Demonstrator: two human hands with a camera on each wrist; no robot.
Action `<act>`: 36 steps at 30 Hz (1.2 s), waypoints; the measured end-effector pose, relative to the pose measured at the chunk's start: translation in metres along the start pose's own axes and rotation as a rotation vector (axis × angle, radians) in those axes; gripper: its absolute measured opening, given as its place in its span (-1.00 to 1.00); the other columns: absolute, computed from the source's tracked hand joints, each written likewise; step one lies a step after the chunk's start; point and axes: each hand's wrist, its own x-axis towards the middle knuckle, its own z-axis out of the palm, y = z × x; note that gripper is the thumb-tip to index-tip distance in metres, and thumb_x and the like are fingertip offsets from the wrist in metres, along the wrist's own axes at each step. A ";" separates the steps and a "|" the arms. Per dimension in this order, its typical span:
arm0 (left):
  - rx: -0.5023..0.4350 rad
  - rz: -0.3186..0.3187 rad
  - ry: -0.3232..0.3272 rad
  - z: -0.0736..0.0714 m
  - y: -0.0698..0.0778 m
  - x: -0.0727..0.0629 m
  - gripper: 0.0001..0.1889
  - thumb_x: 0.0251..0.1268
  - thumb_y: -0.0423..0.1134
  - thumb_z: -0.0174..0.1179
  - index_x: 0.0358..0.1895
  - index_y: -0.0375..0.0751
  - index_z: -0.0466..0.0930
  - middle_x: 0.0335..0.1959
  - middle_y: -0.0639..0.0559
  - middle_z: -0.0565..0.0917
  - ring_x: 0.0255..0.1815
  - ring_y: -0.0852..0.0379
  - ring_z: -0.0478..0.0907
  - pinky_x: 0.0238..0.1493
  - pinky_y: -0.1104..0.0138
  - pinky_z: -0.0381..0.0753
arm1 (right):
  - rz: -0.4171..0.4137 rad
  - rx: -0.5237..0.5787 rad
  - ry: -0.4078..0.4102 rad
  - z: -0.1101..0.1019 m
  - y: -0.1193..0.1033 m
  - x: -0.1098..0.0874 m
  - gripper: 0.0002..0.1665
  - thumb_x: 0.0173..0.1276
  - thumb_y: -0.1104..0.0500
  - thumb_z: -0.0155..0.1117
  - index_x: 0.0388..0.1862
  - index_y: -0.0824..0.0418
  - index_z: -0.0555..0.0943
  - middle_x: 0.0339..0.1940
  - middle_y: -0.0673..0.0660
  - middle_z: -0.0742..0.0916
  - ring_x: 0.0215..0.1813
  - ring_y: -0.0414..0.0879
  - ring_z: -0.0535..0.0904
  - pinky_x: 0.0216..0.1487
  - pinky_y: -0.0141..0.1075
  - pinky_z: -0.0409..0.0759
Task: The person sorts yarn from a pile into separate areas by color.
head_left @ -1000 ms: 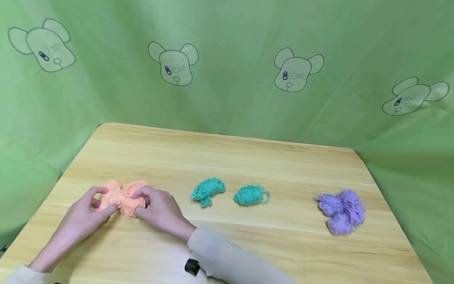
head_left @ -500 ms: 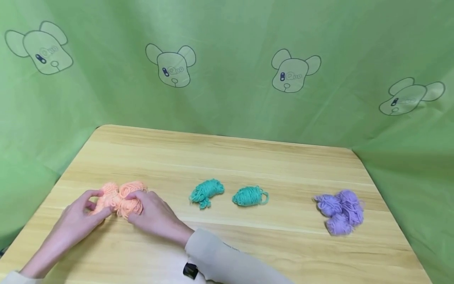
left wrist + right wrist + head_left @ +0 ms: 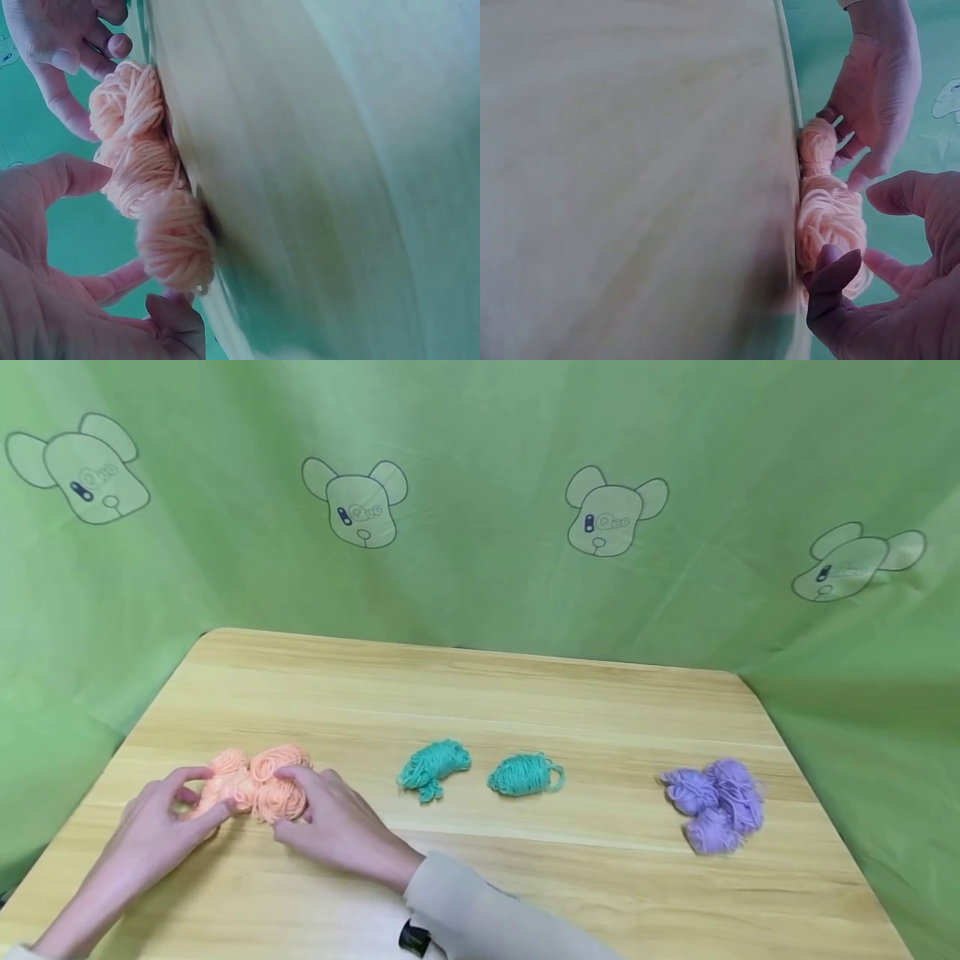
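Several peach yarn bundles (image 3: 279, 797) lie bunched together at the left of the table. My left hand (image 3: 161, 822) holds the left bundle, with curled fingers on its outer side and the thumb at its near side. My right hand (image 3: 341, 822) is at the right bundle, fingertips at its far side and right side. In the right wrist view its thumb (image 3: 889, 193) stands apart from the yarn. The left wrist view shows the peach bundles (image 3: 176, 240) in a row, resting on the table.
Two teal yarn bundles, one folded (image 3: 435, 767) and one with a loop (image 3: 523, 775), lie mid-table. Further right sits a cluster of purple yarn bundles (image 3: 738, 797). A green curtain (image 3: 480, 585) with printed mouse heads hangs behind the wooden table (image 3: 570, 893).
My right hand has loosened, its thumb coming away from the peach yarn. The peach bundles sit slightly closer together. The head view has shifted a little.
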 end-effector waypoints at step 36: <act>-0.239 0.193 0.176 0.025 0.070 -0.004 -0.53 0.51 -0.15 0.42 0.37 -0.19 0.60 -0.01 -0.14 0.57 -0.21 0.05 0.44 -0.39 0.30 0.54 | -0.090 0.099 0.174 -0.094 0.034 -0.059 -0.75 0.57 0.04 0.35 0.17 -0.06 0.70 -0.03 -0.21 0.72 -0.39 -0.19 0.56 -0.33 -0.30 0.56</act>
